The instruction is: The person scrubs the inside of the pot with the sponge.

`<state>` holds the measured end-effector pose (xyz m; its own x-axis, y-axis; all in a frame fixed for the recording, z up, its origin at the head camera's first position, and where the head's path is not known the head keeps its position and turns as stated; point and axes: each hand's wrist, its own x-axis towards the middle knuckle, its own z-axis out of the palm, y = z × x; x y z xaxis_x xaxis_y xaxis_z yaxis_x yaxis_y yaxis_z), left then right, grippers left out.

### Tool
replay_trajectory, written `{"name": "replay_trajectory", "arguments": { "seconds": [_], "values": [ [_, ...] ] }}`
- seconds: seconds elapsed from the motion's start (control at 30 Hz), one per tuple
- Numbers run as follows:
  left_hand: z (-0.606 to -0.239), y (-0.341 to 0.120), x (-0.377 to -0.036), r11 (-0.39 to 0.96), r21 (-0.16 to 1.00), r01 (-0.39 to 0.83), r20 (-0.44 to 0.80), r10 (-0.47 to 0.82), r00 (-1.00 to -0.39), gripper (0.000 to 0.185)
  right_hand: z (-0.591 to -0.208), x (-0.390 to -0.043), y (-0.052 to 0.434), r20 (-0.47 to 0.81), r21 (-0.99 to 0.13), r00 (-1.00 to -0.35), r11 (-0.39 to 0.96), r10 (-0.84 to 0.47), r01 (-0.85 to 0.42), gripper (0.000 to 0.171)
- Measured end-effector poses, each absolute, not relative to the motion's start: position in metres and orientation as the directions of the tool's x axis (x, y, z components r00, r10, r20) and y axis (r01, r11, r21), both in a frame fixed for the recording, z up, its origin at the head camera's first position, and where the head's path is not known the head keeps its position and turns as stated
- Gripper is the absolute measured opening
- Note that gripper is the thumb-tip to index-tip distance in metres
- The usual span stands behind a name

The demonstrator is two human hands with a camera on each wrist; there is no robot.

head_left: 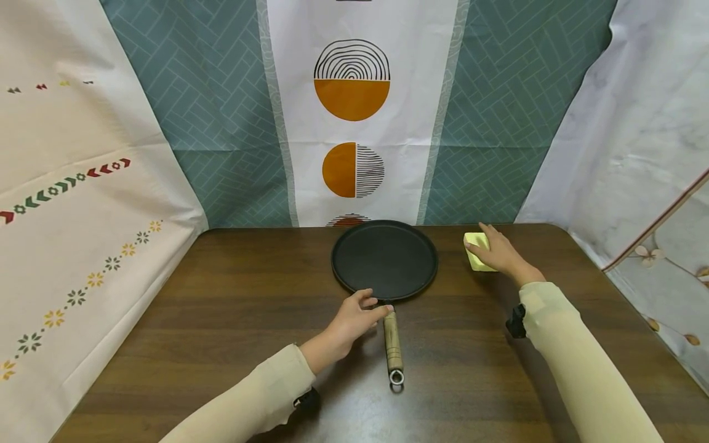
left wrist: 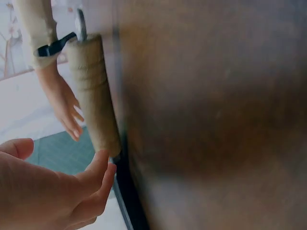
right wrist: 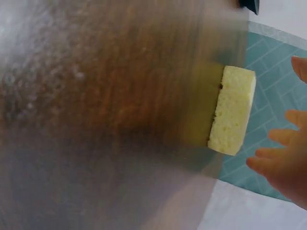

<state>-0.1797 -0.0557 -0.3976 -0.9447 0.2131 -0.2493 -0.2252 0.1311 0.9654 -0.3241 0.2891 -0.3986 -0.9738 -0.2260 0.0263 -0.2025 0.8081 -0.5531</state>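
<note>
A flat round black pan (head_left: pixel 384 259) lies on the table, its wooden handle (head_left: pixel 392 344) with a metal ring pointing toward me. My left hand (head_left: pixel 354 317) is at the handle's pan end, thumb spread away from the fingers. In the left wrist view, the fingertips (left wrist: pixel 101 160) of that hand reach the handle (left wrist: pixel 93 91); whether they touch it I cannot tell. A pale yellow sponge (head_left: pixel 477 251) sits to the right of the pan. Over it hovers my right hand (head_left: pixel 500 252); in the right wrist view its spread fingers stand apart from the sponge (right wrist: pixel 232 110).
The dark wooden table (head_left: pixel 249 307) ends at a hanging cloth (head_left: pixel 221 123) with a printed white middle strip. An embroidered cream cloth (head_left: pixel 83 215) borders the left side, and a floral pale cloth (head_left: pixel 653 246) the right. Both wrists carry black straps (head_left: pixel 516 321).
</note>
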Motion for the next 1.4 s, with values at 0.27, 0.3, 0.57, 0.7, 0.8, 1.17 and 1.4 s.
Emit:
{"name": "replay_trajectory", "arguments": {
  "seconds": [0.27,0.3,0.57,0.7,0.8,1.17,1.4],
  "values": [
    [-0.408,-0.05,-0.172,-0.006,0.962,-0.271,-0.263,0.226,-0.938,0.072,-0.407,-0.326,0.291,0.012,-0.505,-0.972,0.837,-0.236,-0.21,0.079],
    [-0.409,-0.05,-0.171,-0.013,0.962,-0.274,-0.264,0.228,-0.937,0.071,-0.407,-0.326,0.291,0.009,-0.504,-0.972,0.838,-0.235,-0.207,0.079],
    [-0.412,-0.046,-0.164,-0.022,0.959,-0.281,-0.269,0.234,-0.934,0.062,-0.409,-0.326,0.291,-0.036,-0.487,-0.976,0.857,-0.216,-0.172,0.078],
    [-0.415,-0.044,-0.161,-0.017,0.956,-0.294,-0.282,0.232,-0.931,0.061,-0.412,-0.328,0.291,-0.041,-0.476,-0.975,0.863,-0.217,-0.172,0.078],
    [-0.417,-0.044,-0.16,-0.007,0.954,-0.301,-0.291,0.233,-0.928,0.06,-0.413,-0.328,0.291,-0.046,-0.477,-0.975,0.863,-0.217,-0.169,0.078],
    [-0.423,-0.046,-0.157,0.004,0.955,-0.296,-0.286,0.267,-0.92,0.05,-0.417,-0.333,0.29,-0.02,-0.422,-0.974,0.886,-0.224,-0.194,0.073],
    [-0.421,-0.047,-0.154,0.018,0.942,-0.336,-0.328,0.274,-0.904,0.054,-0.416,-0.333,0.289,-0.011,-0.402,-0.974,0.893,-0.227,-0.203,0.068]
  ]
}}
